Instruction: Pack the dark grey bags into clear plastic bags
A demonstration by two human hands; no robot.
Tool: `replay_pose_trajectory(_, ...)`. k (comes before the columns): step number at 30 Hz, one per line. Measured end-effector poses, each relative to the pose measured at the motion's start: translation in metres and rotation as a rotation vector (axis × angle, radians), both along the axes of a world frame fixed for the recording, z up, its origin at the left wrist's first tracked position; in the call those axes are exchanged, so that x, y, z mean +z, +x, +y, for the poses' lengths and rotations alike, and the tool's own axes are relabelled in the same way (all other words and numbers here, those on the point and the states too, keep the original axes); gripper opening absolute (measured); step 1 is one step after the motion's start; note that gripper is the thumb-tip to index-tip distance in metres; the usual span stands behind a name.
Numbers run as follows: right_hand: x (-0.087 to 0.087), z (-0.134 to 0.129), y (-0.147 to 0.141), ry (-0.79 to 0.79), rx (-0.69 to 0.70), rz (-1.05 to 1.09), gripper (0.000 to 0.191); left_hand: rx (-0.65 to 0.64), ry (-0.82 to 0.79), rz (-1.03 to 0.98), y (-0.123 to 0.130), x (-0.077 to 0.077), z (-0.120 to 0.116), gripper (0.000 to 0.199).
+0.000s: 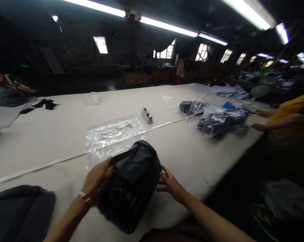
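A dark bag [134, 188] with a top strap and small light lettering is tilted above the near part of the table. My left hand [99, 176] is closed round the bag's strap at its left side. Beside the bag's right side is my right hand [171, 184], its fingers spread, the fingertips at or near the fabric. Just behind the bag, clear plastic bags [114, 132] lie flat on the white table [66, 117]. A metal tape dispenser [147, 116] stands behind them.
Another dark bag [23, 213] lies at the near left. Plastic-wrapped dark bags [212, 124] rest at the right, near a person in a yellow top [290, 112]. At the far left, another person [10, 87] is beside black straps [47, 104].
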State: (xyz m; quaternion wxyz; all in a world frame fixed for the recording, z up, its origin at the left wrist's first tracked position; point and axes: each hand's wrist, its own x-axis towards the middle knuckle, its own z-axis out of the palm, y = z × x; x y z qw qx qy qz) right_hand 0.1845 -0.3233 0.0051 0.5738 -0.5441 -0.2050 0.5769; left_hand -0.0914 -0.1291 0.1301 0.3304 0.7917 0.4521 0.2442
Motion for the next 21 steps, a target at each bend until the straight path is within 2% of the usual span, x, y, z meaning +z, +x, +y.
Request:
replay_pose_trajectory(2,-0.011,-0.007,0.004,-0.107,-0.102,-0.007,0.104,-0.144,-0.054,0.170,0.036,-0.011,-0.021,0.017)
replay_pose_trajectory(4,-0.020,-0.016,0.013,-0.194,-0.130,-0.012,0.100,-0.253,-0.094,0.193,0.060,-0.017,-0.037,0.017)
replay_pose_trajectory(6,-0.027,-0.026,0.021,-0.224,-0.104,-0.006,0.091,-0.373,-0.152,0.146,0.065,-0.017,-0.046,0.029)
replay_pose_trajectory(8,-0.030,-0.032,0.026,-0.221,-0.069,-0.001,0.080,-0.447,-0.248,0.080,0.054,-0.018,-0.048,0.053)
replay_pose_trajectory(10,-0.031,-0.033,0.025,-0.194,-0.043,-0.002,0.072,-0.386,-0.330,0.043,0.034,-0.026,-0.045,0.066)
replay_pose_trajectory(13,-0.036,-0.026,0.019,-0.158,-0.007,-0.025,0.070,-0.235,-0.455,0.043,0.009,-0.054,-0.040,0.067)
replay_pose_trajectory(16,-0.044,-0.011,0.015,-0.145,0.004,-0.211,0.088,-0.177,-0.584,-0.032,-0.003,-0.082,-0.040,0.069)
replay_pose_trajectory(19,-0.049,0.004,0.010,-0.113,0.063,-0.367,0.107,-0.082,-0.602,-0.081,-0.006,-0.093,-0.039,0.071)
replay_pose_trajectory(21,-0.049,0.015,0.003,-0.083,0.128,-0.372,0.103,-0.031,-0.600,-0.085,-0.009,-0.093,-0.039,0.071)
